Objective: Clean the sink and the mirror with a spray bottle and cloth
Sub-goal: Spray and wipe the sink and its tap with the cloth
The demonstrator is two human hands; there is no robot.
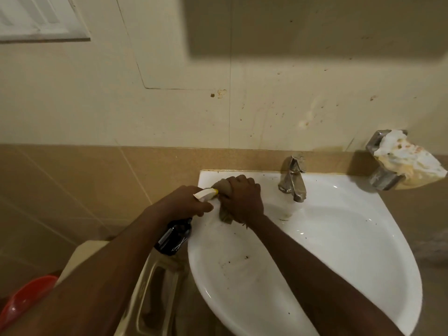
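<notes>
A white sink (339,238) fills the lower right, with dark specks in its basin. My left hand (184,202) grips a dark spray bottle (175,238) by its white trigger head, whose yellow nozzle points at the sink's back left corner. My right hand (242,197) presses a brownish cloth (224,215) onto the sink's back left rim, right beside the nozzle. The cloth is mostly hidden under the hand. A blurred dark panel (315,25) fills the wall above the sink; I cannot tell if it is the mirror.
A metal tap (293,180) stands at the back of the sink. A metal holder with crumpled white material (402,158) sticks out of the wall at right. A red basin (21,304) sits low left. A white vent (36,18) is top left.
</notes>
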